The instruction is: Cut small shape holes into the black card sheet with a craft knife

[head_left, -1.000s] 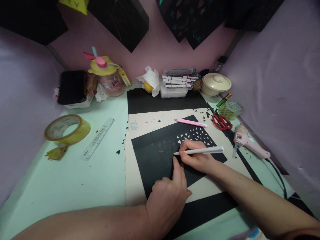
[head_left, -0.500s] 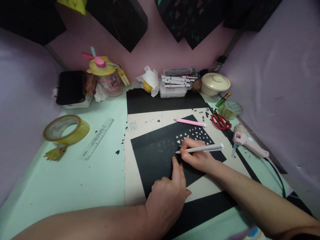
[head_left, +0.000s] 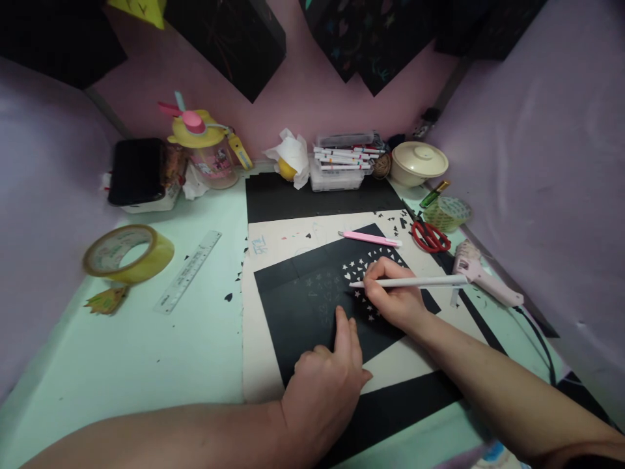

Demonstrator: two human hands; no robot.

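Observation:
A white pen point(head_left: 420, 282) lies slantwise in the pinched fingers of my right hand point(head_left: 396, 296), its tip pointing left, at or just over the black paper point(head_left: 288, 312). Small stars, hearts and triangles are cut out of that paper's right part, showing white, and faint outlines are drawn left of them. My left hand point(head_left: 325, 384) rests on the lower part of the sheet, its forefinger and the finger beside it stretched forward, holding nothing. Across the paper's top edge lies a pink craft knife point(head_left: 370, 238). White paper point(head_left: 263, 365) is underneath.
A clear ruler point(head_left: 190, 270) and a tape roll point(head_left: 129, 253) lie to the left. Red-handled scissors point(head_left: 430, 236) and a glue gun point(head_left: 488, 277) are at the right. Behind stand a drinking cup point(head_left: 212, 159), a box of markers point(head_left: 336, 176) and a lidded bowl point(head_left: 420, 163).
My right hand has shifted right and slightly up with the pen, whose tip has moved away from my left forefinger. More cut-outs show beneath it. My left hand stays put.

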